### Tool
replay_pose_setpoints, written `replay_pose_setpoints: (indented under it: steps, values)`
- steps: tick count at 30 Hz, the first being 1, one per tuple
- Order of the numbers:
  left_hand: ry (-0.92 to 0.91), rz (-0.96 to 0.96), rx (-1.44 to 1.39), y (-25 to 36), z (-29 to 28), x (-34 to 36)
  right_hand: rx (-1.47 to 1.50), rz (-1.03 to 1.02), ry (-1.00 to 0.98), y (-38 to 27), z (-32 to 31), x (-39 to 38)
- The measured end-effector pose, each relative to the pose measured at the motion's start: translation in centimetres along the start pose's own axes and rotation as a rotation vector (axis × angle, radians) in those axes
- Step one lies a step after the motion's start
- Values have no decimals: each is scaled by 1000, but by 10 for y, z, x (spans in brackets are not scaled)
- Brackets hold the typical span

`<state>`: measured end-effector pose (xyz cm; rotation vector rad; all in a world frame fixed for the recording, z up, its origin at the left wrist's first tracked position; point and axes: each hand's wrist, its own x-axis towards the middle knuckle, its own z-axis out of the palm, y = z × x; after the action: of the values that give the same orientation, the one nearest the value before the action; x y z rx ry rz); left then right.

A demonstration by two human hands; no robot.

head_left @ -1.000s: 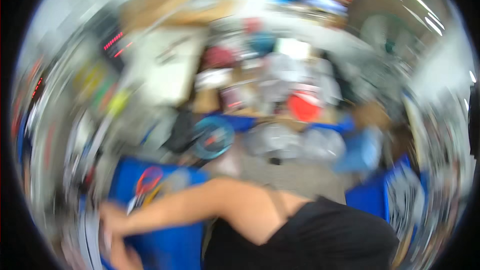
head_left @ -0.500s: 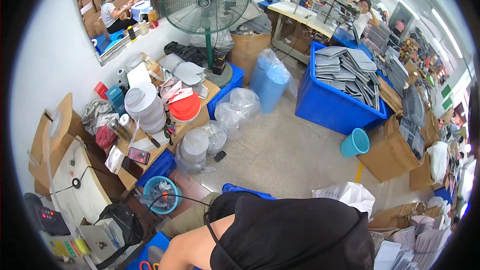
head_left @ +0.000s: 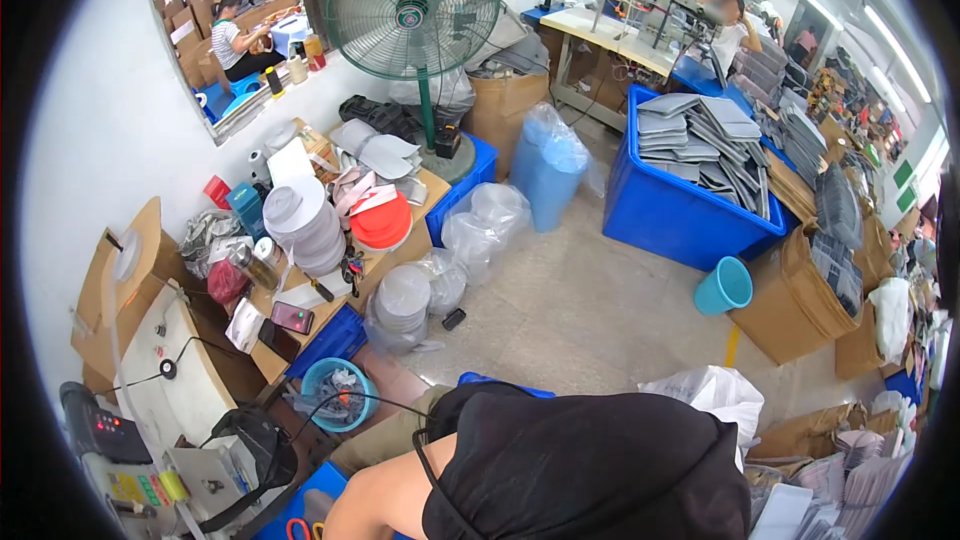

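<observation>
Neither of my hands shows. A bare arm point(head_left: 385, 490) and a black shirt point(head_left: 590, 465) fill the lower middle, and the arm runs out of the picture at the bottom edge. Beside that arm, cut off by the lower edge, are orange and yellow loop handles point(head_left: 300, 528), apparently scissors, by a blue surface. A black cord point(head_left: 375, 397) crosses over to the shirt. At the left stands a machine with a dark control box point(head_left: 105, 425) and a pale worktop point(head_left: 165, 355). What the hands hold or touch is hidden.
A workbench bears rolls of grey tape point(head_left: 300, 225), red rolls point(head_left: 380, 220) and phones point(head_left: 291, 317). Nearby stand a scrap-filled bucket point(head_left: 335, 395), green fan point(head_left: 412, 15), blue bin point(head_left: 690, 230) of grey pieces, turquoise bucket point(head_left: 723, 286) and cardboard box point(head_left: 800, 295). Other people sit farther off.
The whole view has shifted slightly, so the surroundings sit a little farther right. The arm and shirt have hardly moved, and my hands stay out of sight.
</observation>
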<state>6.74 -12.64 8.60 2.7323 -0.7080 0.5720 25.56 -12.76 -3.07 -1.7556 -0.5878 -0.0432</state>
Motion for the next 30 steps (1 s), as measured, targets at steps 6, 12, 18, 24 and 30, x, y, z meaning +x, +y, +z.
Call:
replay_pose_setpoints:
  steps: [6, 12, 18, 24, 30]
  values:
    - [21, -8, 48, 2, -6, -2, 1, -11, 0, -8, 1, -8]
    - [53, -13, 109, 4, -12, -4, 12, -17, 16, -15, -2, -10]
    - [90, -28, 188, -2, -21, -13, 25, -15, 7, -18, 7, -18]
    - [239, -37, 534, -27, -49, -38, 50, -37, -20, -24, 26, -22]
    - [-230, -253, 462, 1, -55, 33, 178, 118, -149, -52, -13, -46]
